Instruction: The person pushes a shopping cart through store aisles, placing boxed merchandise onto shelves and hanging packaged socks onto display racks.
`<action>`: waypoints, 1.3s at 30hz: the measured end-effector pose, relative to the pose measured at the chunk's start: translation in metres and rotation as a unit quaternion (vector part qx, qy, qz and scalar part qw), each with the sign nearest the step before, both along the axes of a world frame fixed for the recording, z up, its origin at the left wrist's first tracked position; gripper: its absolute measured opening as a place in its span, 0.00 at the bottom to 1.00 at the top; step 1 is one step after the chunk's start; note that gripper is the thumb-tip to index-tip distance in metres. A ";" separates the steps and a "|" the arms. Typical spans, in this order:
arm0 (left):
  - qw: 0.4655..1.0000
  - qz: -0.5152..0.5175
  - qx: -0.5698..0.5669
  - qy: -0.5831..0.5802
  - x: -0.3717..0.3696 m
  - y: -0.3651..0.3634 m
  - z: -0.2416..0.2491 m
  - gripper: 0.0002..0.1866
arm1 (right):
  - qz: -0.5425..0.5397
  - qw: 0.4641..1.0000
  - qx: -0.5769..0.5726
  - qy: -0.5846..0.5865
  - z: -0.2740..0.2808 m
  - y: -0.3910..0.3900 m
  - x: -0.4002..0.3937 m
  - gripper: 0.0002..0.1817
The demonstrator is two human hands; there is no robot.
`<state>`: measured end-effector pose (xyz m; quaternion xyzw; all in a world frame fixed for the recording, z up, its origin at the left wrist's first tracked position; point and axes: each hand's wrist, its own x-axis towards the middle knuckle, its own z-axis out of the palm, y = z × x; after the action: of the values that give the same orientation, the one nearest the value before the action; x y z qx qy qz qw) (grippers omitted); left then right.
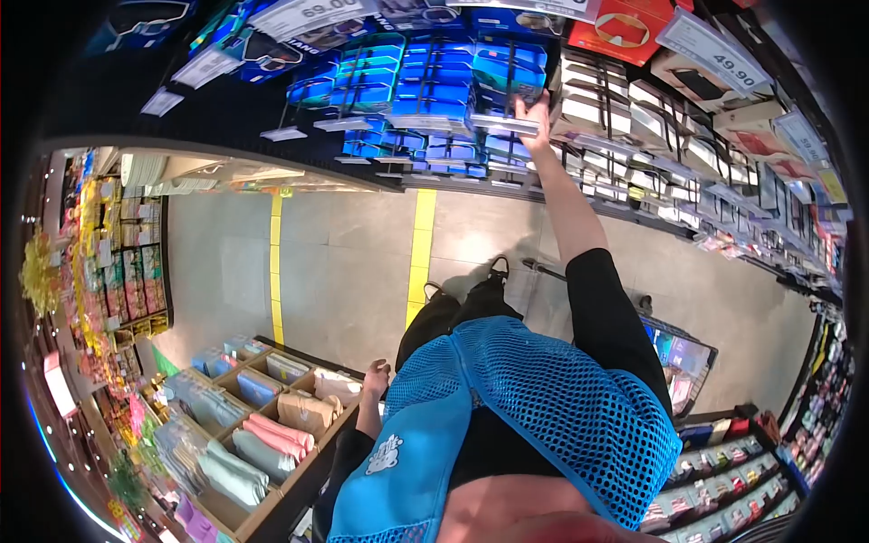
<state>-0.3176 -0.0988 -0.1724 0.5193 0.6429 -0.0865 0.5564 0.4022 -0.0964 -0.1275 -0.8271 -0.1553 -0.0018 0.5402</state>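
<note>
High on the hanging display, the right hand is stretched up at full arm's length, its fingers closed on the lower edge of a blue boxed pack that hangs among rows of like blue packs. Just right of that pack hang rows of white boxed packs, and above those sits a red box beside a price card reading 49.90; another card, up and left of the pack, reads 69.00. Below the pack runs a grey shop floor marked with yellow lines. Far below it, the left hand hangs loosely open and holds nothing, just beside a wooden compartment bin of folded cloths in pink, blue and tan. A wire trolley stands lower right of the pack, and the person wears a blue mesh vest.
</note>
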 end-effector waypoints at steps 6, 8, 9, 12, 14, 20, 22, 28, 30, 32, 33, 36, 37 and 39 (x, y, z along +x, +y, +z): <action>0.995 -0.090 0.023 0.045 0.005 0.046 -0.007 0.23 | 0.042 0.998 0.001 0.052 -0.030 -0.032 -0.047 0.48; 0.990 -0.122 0.012 0.070 0.013 0.068 -0.020 0.24 | 0.005 0.986 0.130 0.107 -0.016 -0.058 -0.101 0.40; 0.989 -0.133 0.018 0.060 0.016 0.079 -0.028 0.24 | 0.027 0.981 0.127 0.142 -0.008 -0.084 -0.129 0.36; 0.982 -0.185 0.022 0.023 0.035 0.112 -0.050 0.24 | 0.023 0.990 0.085 0.109 0.009 -0.163 -0.212 0.26; 0.962 -0.274 0.004 0.001 0.045 0.140 -0.069 0.23 | -0.052 0.989 -0.141 -0.008 0.061 -0.210 -0.270 0.23; 0.825 -0.562 0.039 -0.035 0.145 0.168 -0.114 0.21 | -0.372 0.845 -0.365 -0.119 0.096 -0.342 -0.457 0.24; 0.760 -0.642 0.053 -0.086 0.197 0.140 -0.082 0.20 | -0.458 0.765 -0.443 -0.097 0.085 -0.362 -0.523 0.20; 0.613 -0.739 0.145 -0.238 0.336 -0.002 0.054 0.20 | -0.503 0.740 -0.368 0.254 0.044 -0.369 -0.563 0.30; 0.572 -0.736 0.167 -0.321 0.358 -0.061 0.101 0.18 | -0.526 0.746 -0.329 0.242 0.039 -0.375 -0.562 0.30; 0.461 -0.758 0.235 -0.398 0.382 -0.118 0.126 0.16 | -0.497 0.761 -0.306 0.283 0.046 -0.383 -0.562 0.28; 0.418 -0.759 0.259 -0.427 0.390 -0.145 0.134 0.16 | -0.498 0.765 -0.294 0.284 0.048 -0.388 -0.560 0.28; 0.276 -0.750 0.356 -0.484 0.419 -0.227 0.128 0.16 | -0.475 0.791 -0.261 0.284 0.052 -0.404 -0.561 0.28; 0.256 -0.757 0.370 -0.473 0.432 -0.248 0.117 0.17 | -0.474 0.797 -0.264 0.266 0.051 -0.412 -0.560 0.28; 0.204 -0.803 0.392 -0.401 0.442 -0.274 0.109 0.19 | -0.462 0.813 -0.249 0.251 0.051 -0.425 -0.560 0.29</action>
<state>0.1244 -0.3731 -0.0633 0.8745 -0.4748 -0.0043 0.0987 -0.1581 -0.5212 -0.0760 -0.8794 0.3909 -0.0043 0.2717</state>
